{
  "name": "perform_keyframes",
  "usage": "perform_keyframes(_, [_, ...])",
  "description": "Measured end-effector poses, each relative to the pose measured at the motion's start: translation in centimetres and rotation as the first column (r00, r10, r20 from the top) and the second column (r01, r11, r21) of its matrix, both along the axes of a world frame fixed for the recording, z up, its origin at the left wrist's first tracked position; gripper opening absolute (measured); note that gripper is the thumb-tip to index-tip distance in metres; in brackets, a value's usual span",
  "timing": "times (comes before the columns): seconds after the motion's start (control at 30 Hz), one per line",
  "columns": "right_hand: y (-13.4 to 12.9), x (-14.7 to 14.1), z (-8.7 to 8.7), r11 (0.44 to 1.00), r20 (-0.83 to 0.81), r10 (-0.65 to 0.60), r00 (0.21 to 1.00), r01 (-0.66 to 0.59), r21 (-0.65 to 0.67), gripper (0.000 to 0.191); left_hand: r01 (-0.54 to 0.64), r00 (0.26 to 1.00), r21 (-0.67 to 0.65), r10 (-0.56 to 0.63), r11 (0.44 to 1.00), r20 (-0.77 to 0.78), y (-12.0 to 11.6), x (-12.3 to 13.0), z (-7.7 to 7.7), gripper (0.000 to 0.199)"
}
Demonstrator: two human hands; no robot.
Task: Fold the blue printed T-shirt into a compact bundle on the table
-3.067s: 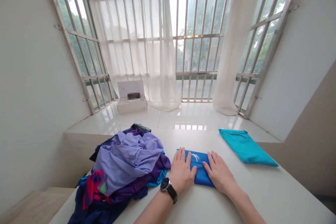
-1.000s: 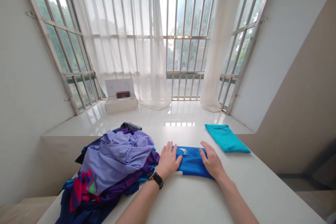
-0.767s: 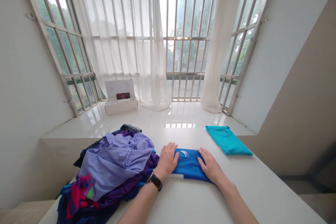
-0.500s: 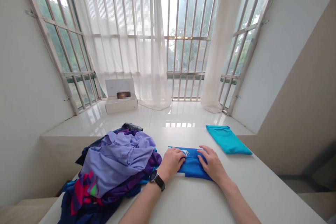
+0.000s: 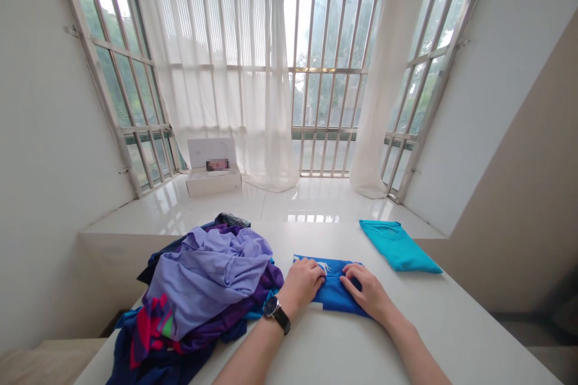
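A folded blue cloth (image 5: 335, 296) with a white print lies flat on the white table, directly in front of me. My left hand (image 5: 303, 283) rests on its left part, fingers bent together and closed on the fabric; a black watch is on that wrist. On the right part, my right hand (image 5: 365, 290) has its fingers curled in and its thumb near them, closed on the cloth. A slight crease runs between the two hands. The fingertips' exact hold on the fabric is partly hidden.
Left of my hands is a loose heap of clothes (image 5: 208, 274), lavender on top. A folded turquoise garment (image 5: 400, 245) lies at the back right of the table (image 5: 343, 352). An open white box (image 5: 214, 183) stands on the sill below the barred, curtained window.
The view has shifted slightly, moving everything a little right and down in the picture. The fingers of my right hand have drawn in more on the blue cloth; my left fingers are more bent.
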State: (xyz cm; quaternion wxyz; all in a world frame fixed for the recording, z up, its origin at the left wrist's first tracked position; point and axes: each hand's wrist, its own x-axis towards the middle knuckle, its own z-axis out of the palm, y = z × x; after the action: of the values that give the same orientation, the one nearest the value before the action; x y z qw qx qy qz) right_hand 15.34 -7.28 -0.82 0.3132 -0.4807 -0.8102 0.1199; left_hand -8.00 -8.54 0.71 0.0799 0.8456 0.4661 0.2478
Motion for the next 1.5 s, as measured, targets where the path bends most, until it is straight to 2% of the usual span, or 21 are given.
perform_keyframes(0.17, [0.1,0.5,0.1,0.998,0.007,-0.058,0.998,0.058,-0.009,0.036,-0.008,1.000,-0.012,0.008,1.000,0.023,-0.1,0.0,0.2,0.019])
perform_keyframes(0.3, [0.2,0.7,0.1,0.988,0.032,-0.150,0.988,0.150,-0.019,0.036,-0.019,0.999,-0.022,0.020,1.000,0.050,0.1,0.0,0.1,0.019])
perform_keyframes(0.5, [0.6,1.4,-0.2,0.971,0.067,-0.224,0.972,0.228,-0.069,0.035,-0.030,0.994,-0.050,0.035,0.998,0.104,0.2,0.0,-0.2,0.016])
perform_keyframes(0.7, [0.4,1.8,0.2,0.953,0.108,-0.281,0.954,0.290,-0.083,0.035,-0.050,0.991,-0.077,0.059,0.996,0.121,0.3,-0.7,0.3,0.014])
perform_keyframes(0.77, [0.3,1.7,0.5,0.959,0.116,-0.274,0.955,0.280,-0.042,0.031,-0.073,0.990,-0.080,0.082,0.994,0.112,0.4,-1.1,0.6,0.014])
perform_keyframes(0.87, [0.1,1.0,0.7,0.977,0.137,-0.208,0.968,0.198,0.083,0.023,-0.097,0.990,-0.092,0.106,0.991,0.094,0.5,-1.3,0.8,0.012])
perform_keyframes(0.93, [0.1,0.3,0.6,0.982,0.156,-0.158,0.975,0.138,0.132,0.026,-0.103,0.990,-0.102,0.112,0.989,0.086,0.5,-1.3,0.9,0.012])
perform_keyframes(1.0, [0.0,-0.4,0.2,0.988,0.196,-0.132,0.972,0.113,0.104,0.035,-0.108,0.990,-0.107,0.117,0.988,0.082,0.4,-1.2,0.9,0.013])
perform_keyframes(1.17, [0.2,-1.2,-1.4,0.985,0.394,-0.101,0.914,0.146,-0.086,0.063,-0.110,0.989,-0.137,0.122,0.984,0.086,0.4,-1.7,1.1,0.014])
perform_keyframes(1.33, [0.2,-1.1,-1.5,0.962,0.455,-0.155,0.877,0.238,-0.131,0.071,-0.101,0.988,-0.201,0.122,0.974,0.094,0.8,-3.4,1.4,0.013])
perform_keyframes(1.5, [0.1,-1.2,-1.2,0.959,0.461,-0.139,0.877,0.236,-0.160,0.074,-0.104,0.990,-0.223,0.121,0.969,0.067,1.2,-5.0,1.9,0.012])
